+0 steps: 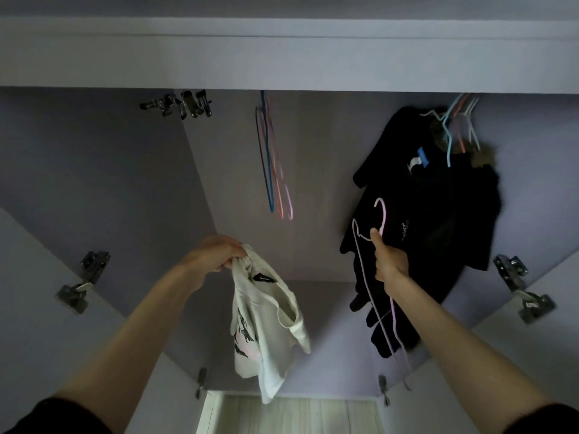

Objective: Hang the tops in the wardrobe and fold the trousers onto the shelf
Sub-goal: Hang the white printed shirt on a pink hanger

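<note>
Mid-task: dark tops already hung at wardrobe's right. Left hand grips white top by its collar, not yet on hanger; right hand holds pink hanger. Trousers not in view.

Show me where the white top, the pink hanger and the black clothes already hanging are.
white top (266, 317): head view, on its bunched cloth.
pink hanger (383, 214): head view, on its hook.
black clothes (438, 233): head view, on the hanging cloth.

wardrobe rail hidden — top's label unreadable
</note>
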`<action>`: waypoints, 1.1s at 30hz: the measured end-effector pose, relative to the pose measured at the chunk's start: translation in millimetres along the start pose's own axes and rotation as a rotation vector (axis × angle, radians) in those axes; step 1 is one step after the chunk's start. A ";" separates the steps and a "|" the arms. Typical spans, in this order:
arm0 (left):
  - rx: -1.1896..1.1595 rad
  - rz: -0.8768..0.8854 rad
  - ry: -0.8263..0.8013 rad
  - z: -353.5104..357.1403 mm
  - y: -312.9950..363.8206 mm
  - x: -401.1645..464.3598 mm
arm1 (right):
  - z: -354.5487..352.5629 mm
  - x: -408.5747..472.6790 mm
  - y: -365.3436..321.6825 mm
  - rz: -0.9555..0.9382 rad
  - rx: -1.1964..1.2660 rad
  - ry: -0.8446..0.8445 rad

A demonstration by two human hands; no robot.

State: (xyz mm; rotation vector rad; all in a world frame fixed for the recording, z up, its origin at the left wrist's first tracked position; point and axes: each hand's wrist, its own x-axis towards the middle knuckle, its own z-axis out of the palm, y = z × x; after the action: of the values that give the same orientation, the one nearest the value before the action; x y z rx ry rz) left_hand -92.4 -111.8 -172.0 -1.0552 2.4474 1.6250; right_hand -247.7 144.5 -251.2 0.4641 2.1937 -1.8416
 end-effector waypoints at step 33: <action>0.030 -0.067 0.055 25.3 -9.0 -4.8 | -8.4 -25.6 -8.2 0.070 1.084 -0.588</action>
State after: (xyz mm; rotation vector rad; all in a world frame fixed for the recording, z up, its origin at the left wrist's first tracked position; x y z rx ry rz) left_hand -92.3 -90.6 -189.1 -1.1797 2.4334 1.5549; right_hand -227.2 149.2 -232.5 0.1126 0.6926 -2.5529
